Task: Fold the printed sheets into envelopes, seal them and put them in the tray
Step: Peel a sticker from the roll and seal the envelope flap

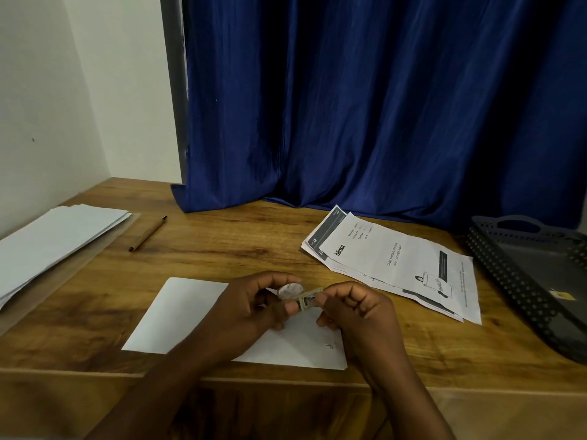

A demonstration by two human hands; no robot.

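Both hands working a small sticker over the envelope

Left hand (254,300) and right hand (355,304) pinch the sticker (306,300) above the white envelope (178,315) on the tabletop (222,249); it could curl and stick to fingers, or land crooked. Printed sheets (397,262) and tray (540,277) wait right.

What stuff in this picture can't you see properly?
- Small item pinched between both hands, left hand and right hand: head view, fingers cover most of it, so what it is stays unclear.
- Envelope: its middle is hidden under the hands.
- Tray: cut off by the right edge.
- Printed sheets: small print too tiny to read.
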